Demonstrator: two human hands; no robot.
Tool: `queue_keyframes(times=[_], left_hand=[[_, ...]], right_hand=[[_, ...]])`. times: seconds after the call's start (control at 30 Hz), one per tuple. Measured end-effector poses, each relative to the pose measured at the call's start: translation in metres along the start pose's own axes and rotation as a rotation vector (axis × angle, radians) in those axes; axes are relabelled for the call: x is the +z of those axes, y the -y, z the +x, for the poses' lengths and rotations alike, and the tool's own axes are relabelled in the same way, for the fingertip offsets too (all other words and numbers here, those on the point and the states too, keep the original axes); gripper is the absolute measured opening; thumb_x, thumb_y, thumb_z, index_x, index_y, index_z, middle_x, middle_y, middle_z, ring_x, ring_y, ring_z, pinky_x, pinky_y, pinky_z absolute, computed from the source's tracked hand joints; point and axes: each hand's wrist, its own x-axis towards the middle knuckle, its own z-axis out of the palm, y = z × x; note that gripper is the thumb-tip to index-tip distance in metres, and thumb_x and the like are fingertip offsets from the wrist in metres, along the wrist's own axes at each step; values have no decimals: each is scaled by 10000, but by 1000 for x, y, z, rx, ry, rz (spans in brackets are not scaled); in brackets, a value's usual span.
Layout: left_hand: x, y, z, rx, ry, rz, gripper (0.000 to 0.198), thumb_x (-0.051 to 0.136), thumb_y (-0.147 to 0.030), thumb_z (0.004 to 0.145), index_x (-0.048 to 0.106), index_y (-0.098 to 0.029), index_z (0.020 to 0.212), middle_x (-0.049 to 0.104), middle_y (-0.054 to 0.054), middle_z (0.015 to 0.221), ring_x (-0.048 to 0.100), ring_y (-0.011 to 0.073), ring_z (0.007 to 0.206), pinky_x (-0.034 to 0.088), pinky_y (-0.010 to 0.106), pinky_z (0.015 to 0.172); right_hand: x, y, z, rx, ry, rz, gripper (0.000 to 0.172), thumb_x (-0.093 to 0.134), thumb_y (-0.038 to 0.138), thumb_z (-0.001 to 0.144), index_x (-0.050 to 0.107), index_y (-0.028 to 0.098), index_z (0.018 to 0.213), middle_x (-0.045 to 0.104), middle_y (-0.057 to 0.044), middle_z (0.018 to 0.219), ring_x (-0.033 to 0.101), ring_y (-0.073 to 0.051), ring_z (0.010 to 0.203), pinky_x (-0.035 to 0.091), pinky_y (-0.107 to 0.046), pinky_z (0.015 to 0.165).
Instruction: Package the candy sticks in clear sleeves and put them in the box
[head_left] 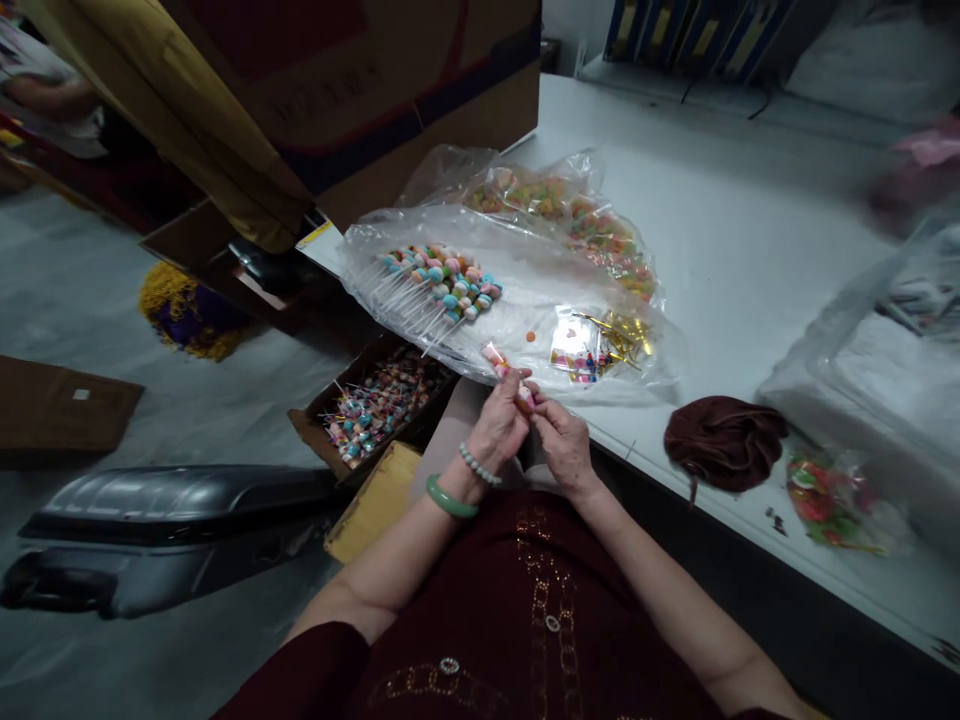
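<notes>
My left hand, with a beaded bracelet and a green bangle at its wrist, is closed around a wrapped candy skewer in a clear printed bag. The fingers of my right hand pinch the lower end of the same bag; its stick is hidden. Just beyond my hands, on a plastic sheet, several unwrapped candy skewers lie with their white sticks pointing left. To their right are a stack of printed clear bags and a bundle of gold twist ties. One small orange candy lies between.
Below the table's left edge stands a carton of wrapped candies. A large cardboard box rises behind bags of gummy candy. A brown cloth bundle lies right. A grey suitcase is on the floor; another person is far left.
</notes>
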Motion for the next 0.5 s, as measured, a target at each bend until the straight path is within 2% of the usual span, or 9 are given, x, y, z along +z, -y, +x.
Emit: queue_keyframes(times=[0.07,0.13,0.23,0.3,0.43,0.5], left_hand=[[3,12,-5,22,-18,15,200,727,-290,794,606,-132,819,536,-28,631,506,57,583,431,177,627],[0,18,-10,26,6,78,248,791,-280,717,611,-135,805,563,-24,660,516,58,615,425,173,634],[-12,16,-11,-38,54,257,386,866,-364,591,618,-132,774,586,-15,664,517,76,596,418,205,592],[-23,13,-9,-68,25,355,439,872,-437,549,619,-124,724,572,-13,608,489,78,542,397,221,550],[-34,11,-1,71,-58,439,434,871,-450,527,619,-118,647,548,-20,537,438,57,498,325,204,506],[-35,14,1,103,-19,466,428,870,-446,525,616,-119,634,542,-26,532,422,50,494,305,199,496]], right_hand=[[3,-2,2,29,-32,93,188,559,353,827,696,224,826,720,-16,838,624,-193,767,442,-292,739],[4,-5,4,60,-63,162,200,570,369,815,697,214,819,721,-18,844,621,-192,775,453,-296,755],[0,-10,3,96,-86,176,221,573,393,820,695,208,813,693,-4,758,596,-178,716,456,-287,715],[-3,-12,1,94,-51,161,225,566,389,830,701,210,824,678,-1,736,589,-173,702,454,-282,697],[-7,-17,-3,55,26,124,202,560,316,816,712,224,910,666,4,770,592,-168,723,462,-277,702],[-6,-21,-2,76,-16,88,247,549,292,812,697,230,999,613,26,687,555,-154,638,458,-272,651]])
